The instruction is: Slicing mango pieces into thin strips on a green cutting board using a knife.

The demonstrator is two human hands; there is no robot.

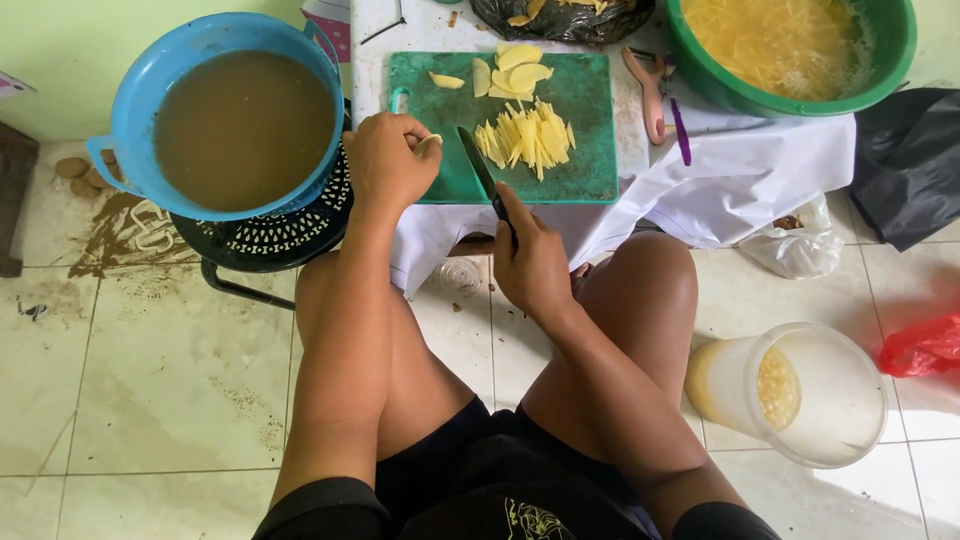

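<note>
Green cutting board (560,180): right hand (530,262) grips knife (482,170), left hand (388,160) pinches potato slice (429,141).

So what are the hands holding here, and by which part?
Right hand grips the dark-bladed knife by its handle; left hand pinches a pale yellow slice at one end.

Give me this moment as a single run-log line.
left hand: pinching potato slice on cutting board | right hand: gripping knife, blade on board | cut potato sticks piled right of blade
</note>
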